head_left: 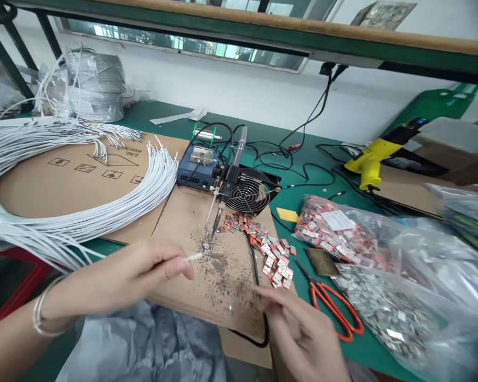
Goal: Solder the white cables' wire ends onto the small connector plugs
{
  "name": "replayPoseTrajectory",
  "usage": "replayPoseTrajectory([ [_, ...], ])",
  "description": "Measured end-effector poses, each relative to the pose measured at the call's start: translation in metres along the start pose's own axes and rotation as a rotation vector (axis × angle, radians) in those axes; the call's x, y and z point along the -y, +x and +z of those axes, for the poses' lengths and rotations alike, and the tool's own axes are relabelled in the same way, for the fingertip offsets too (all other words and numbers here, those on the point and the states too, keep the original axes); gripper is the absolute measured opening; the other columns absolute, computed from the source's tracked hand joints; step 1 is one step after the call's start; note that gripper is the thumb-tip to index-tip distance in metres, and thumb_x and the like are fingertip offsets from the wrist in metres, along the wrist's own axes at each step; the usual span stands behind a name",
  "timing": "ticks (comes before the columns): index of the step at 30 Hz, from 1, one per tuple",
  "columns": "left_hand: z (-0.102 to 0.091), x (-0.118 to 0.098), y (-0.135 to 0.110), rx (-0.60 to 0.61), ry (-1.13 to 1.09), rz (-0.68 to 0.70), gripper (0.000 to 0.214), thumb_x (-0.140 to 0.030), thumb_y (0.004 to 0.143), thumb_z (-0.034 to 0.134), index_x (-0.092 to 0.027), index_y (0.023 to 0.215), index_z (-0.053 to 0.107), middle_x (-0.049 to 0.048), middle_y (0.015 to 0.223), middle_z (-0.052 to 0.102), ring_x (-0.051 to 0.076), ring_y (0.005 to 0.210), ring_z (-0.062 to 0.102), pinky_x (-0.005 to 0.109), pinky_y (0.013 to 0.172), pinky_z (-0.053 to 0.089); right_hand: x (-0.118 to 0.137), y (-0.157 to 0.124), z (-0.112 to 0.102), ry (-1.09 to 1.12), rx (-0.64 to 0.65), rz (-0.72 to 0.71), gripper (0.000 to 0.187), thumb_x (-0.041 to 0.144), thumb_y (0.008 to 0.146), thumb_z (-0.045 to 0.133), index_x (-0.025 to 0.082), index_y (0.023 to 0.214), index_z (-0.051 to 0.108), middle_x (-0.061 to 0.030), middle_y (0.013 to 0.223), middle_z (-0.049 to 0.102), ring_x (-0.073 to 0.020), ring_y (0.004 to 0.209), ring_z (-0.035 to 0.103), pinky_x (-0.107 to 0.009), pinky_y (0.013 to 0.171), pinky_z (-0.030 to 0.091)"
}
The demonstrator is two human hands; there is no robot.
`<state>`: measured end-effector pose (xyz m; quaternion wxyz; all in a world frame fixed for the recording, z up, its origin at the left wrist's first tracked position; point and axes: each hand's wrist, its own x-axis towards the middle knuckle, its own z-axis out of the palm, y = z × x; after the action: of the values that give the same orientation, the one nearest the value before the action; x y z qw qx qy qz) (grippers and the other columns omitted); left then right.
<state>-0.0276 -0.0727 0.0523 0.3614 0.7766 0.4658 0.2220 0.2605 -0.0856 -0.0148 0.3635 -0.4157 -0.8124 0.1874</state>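
My left hand (127,278) pinches the end of a white wire (194,257), its tip pointing toward the solder splatter under the soldering iron (217,217). My right hand (302,334) hovers low at the front, fingers loosely spread, holding nothing, just below a scattered pile of small red-and-silver connectors (273,252). The iron hangs fixed in a stand beside a small black fan (249,193) and a blue solder station (199,167).
Bundles of white wires (63,212) curve across the cardboard sheet (103,175) at left. Red-handled scissors (334,307), plastic bags of connectors (342,233) and metal parts (386,313) lie at right. A yellow glue gun (372,159) rests behind.
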Motion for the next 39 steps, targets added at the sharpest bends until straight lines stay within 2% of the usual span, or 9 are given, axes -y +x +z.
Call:
replayPoseTrajectory([
  [3,0.022,-0.002,0.003,0.141,0.044,-0.005,0.034,-0.034,0.094,0.035,-0.018,0.079,0.06,-0.0006,0.074,0.054,0.011,0.067,0.053,0.02,0.062,0.038,0.023,0.015,0.033,0.179,0.021,0.11,0.024,0.011,0.084,0.051,0.024,0.102,0.06,-0.0013,0.079,0.064,-0.0139,0.065,0.059,-0.022,0.058,0.047],
  [7,0.032,0.008,-0.002,0.122,0.051,-0.011,0.025,-0.029,0.093,0.039,-0.02,0.085,0.061,-0.0013,0.072,0.053,0.011,0.064,0.05,0.021,0.059,0.035,0.04,0.029,0.058,0.433,0.046,0.19,0.014,0.017,0.083,0.058,0.023,0.094,0.064,-0.0003,0.075,0.063,-0.0125,0.062,0.055,-0.023,0.057,0.044],
  [10,0.035,0.012,-0.006,0.086,0.003,-0.021,0.017,-0.027,0.091,0.044,-0.024,0.094,0.061,-0.0016,0.075,0.057,0.011,0.065,0.051,0.02,0.058,0.035,0.044,0.033,0.064,0.555,0.007,0.26,0.007,0.02,0.08,0.061,0.02,0.077,0.066,0.0003,0.063,0.06,-0.0123,0.057,0.051,-0.024,0.052,0.039],
  [19,0.048,0.022,-0.006,-0.092,-0.018,0.094,0.014,-0.021,0.088,0.05,-0.018,0.083,0.063,-0.0021,0.064,0.052,0.009,0.057,0.049,0.019,0.051,0.033,0.048,0.043,0.074,0.769,-0.041,0.464,0.01,0.021,0.069,0.066,0.017,0.061,0.061,0.0005,0.053,0.055,-0.0112,0.047,0.045,-0.023,0.044,0.033],
  [28,0.049,0.027,-0.007,-0.156,0.018,0.151,0.014,-0.016,0.087,0.052,-0.016,0.087,0.065,-0.002,0.062,0.05,0.009,0.054,0.048,0.019,0.05,0.033,0.044,0.046,0.067,0.7,0.053,0.44,0.009,0.02,0.073,0.065,0.017,0.065,0.064,0.0001,0.055,0.056,-0.0115,0.05,0.048,-0.023,0.045,0.035],
  [31,0.052,0.028,-0.006,-0.193,0.013,0.17,0.012,-0.014,0.086,0.053,-0.016,0.084,0.065,-0.0022,0.061,0.051,0.008,0.053,0.048,0.018,0.049,0.033,0.047,0.046,0.072,0.705,-0.018,0.43,0.012,0.018,0.071,0.066,0.017,0.06,0.062,0.0013,0.052,0.054,-0.0108,0.048,0.047,-0.023,0.044,0.035],
  [35,0.055,0.033,-0.006,-0.252,-0.03,0.151,0.011,-0.014,0.085,0.055,-0.015,0.078,0.063,-0.0028,0.059,0.052,0.008,0.05,0.049,0.018,0.047,0.034,0.053,0.044,0.086,0.759,-0.225,0.39,0.014,0.015,0.072,0.065,0.018,0.059,0.059,0.0026,0.052,0.053,-0.0106,0.048,0.046,-0.023,0.046,0.036],
  [37,0.055,0.035,-0.007,-0.249,-0.069,0.152,0.01,-0.014,0.085,0.055,-0.016,0.078,0.063,-0.0027,0.06,0.054,0.008,0.052,0.05,0.018,0.049,0.034,0.053,0.043,0.088,0.754,-0.23,0.348,0.01,0.013,0.073,0.065,0.019,0.065,0.064,0.0013,0.057,0.058,-0.0116,0.053,0.049,-0.024,0.049,0.039],
  [39,0.053,0.036,-0.008,-0.226,-0.113,0.165,0.01,-0.015,0.086,0.055,-0.018,0.081,0.063,-0.0026,0.061,0.055,0.008,0.054,0.05,0.018,0.05,0.035,0.051,0.044,0.084,0.748,-0.148,0.289,0.009,0.012,0.074,0.064,0.019,0.074,0.068,-0.0007,0.063,0.063,-0.0128,0.056,0.053,-0.025,0.052,0.042],
])
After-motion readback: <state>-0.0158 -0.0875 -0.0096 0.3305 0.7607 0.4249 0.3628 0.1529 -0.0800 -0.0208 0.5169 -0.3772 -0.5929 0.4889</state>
